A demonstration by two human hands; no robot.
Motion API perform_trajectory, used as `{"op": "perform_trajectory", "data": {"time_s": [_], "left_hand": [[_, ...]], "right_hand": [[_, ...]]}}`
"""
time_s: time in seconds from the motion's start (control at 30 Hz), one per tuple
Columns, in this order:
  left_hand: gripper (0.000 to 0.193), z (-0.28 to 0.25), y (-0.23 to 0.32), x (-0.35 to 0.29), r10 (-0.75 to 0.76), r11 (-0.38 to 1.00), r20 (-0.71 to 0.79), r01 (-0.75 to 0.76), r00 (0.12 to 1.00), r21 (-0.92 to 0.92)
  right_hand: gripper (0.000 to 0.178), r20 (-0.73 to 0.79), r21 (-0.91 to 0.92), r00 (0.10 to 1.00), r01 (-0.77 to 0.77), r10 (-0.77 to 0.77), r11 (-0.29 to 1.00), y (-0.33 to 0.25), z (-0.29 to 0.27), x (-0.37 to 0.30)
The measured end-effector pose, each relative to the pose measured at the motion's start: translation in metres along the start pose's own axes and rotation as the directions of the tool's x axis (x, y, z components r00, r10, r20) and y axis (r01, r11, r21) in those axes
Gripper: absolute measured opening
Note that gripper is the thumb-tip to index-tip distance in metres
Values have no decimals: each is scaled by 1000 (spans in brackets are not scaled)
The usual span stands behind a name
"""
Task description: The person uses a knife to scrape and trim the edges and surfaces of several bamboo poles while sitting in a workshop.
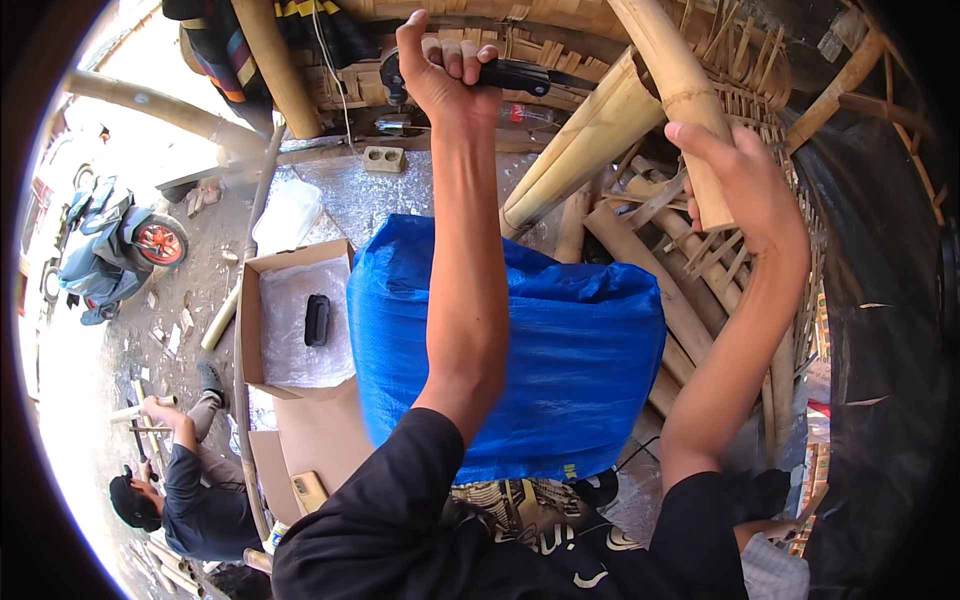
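Observation:
My left hand [450, 75] is raised at the far side, fingers wrapped round a black-handled tool [520, 76]. A curved grey end sticks out to its left, and a narrow dark part runs off to its right; I cannot make out its exact kind. Up at the right, my right hand [745, 185] grips the lower end of a pale bamboo piece [690, 95], which slants up and out of view. Just left of it leans a thick bamboo length [585, 140]. A blue plastic sheet [520, 350] covers my lap below both forearms.
Bamboo pieces [660, 260] lie heaped at the right beside a woven basket [790, 200]. An open cardboard box [250, 330] with a black case [317, 320] stands left, near a phone [309, 490]. Another person [205, 500] works at lower left; a motorbike [110, 245] is beyond.

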State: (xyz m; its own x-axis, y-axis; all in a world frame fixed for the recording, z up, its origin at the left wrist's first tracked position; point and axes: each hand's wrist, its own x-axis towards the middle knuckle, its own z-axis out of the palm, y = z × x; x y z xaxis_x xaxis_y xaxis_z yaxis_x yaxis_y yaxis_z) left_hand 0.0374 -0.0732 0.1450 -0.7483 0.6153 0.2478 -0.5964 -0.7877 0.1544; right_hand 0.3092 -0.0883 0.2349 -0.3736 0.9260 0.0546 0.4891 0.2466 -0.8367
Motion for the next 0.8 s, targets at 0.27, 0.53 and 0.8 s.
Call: {"op": "perform_trajectory", "data": {"time_s": [0.27,0.53,0.8], "left_hand": [[59,34,16,41,-99,972,-11,99,995,212],[58,21,5,61,-351,932,167,326,921,160],[58,-31,-18,90,-456,883,143,467,878,-52]], "right_hand": [[55,150,-45,988,53,-46,998,-14,14,16],[55,170,-22,985,10,-7,1000,-2,2,33],[50,80,24,995,50,-52,998,-4,6,17]]}}
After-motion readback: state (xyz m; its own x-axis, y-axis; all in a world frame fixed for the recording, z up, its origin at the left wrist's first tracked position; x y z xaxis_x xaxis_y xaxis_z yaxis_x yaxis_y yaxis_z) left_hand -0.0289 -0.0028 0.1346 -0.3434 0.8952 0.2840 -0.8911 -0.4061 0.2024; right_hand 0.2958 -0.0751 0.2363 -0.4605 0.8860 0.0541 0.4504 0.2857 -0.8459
